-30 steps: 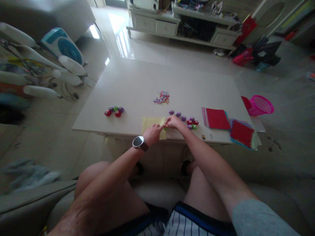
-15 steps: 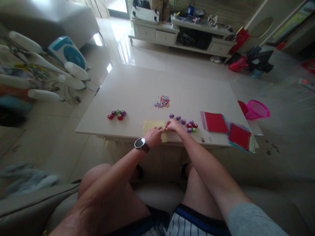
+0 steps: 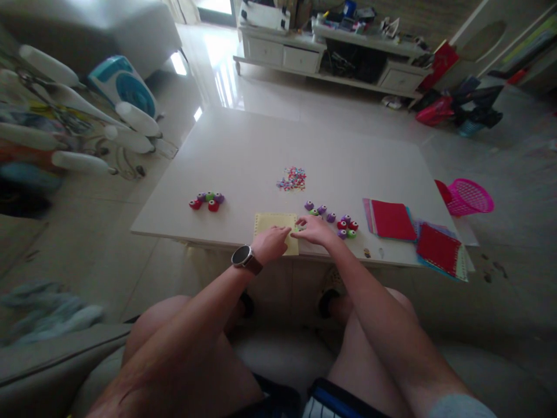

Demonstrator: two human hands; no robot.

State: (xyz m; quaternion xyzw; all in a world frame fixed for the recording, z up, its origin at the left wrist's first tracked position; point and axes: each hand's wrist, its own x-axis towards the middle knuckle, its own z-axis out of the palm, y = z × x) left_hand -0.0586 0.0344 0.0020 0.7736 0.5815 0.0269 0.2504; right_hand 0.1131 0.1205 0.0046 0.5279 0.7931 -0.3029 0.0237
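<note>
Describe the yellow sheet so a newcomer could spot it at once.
On the white table, look at the near edge, where the left hand rests. Under it lies the yellow sheet: the only pale yellow paper there, with the red paper stacks off to its right.

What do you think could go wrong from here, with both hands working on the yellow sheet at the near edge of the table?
1. The yellow sheet lies at the table's near edge under the left hand; a push might slide it off.
2. The right hand sits just beside the row of small punches; a sideways move could knock them.
3. The stack of coloured paper at the right corner seems to overhang the edge and might slip.
</note>
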